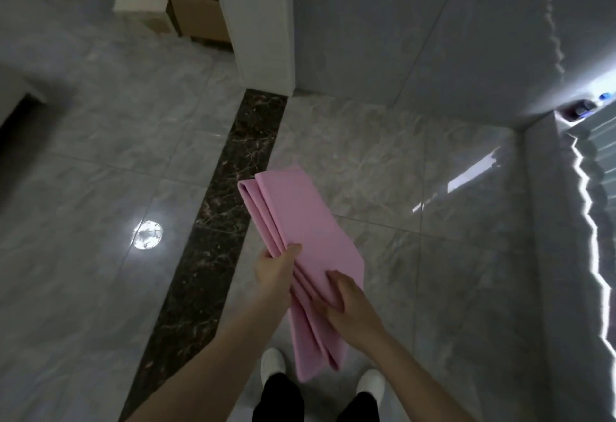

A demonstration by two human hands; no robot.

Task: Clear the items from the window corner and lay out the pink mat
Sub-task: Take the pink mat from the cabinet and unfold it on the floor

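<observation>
Now, from the head camera, the left hand [275,270] is pinching the folded pink mat [296,231] along its edge, thumb on top, while the right hand [346,301] is gripping its layers, fingers curled in; the mat is hanging in the air above the grey tiled floor [383,171]. Letting go unevenly would probably be letting the folds flop open crookedly. Cardboard boxes [196,18] are sitting far off beyond the white pillar [263,21]; the wall corner [520,128] is bounding the space, and the person's white shoes [273,363] are standing right under the mat.
</observation>
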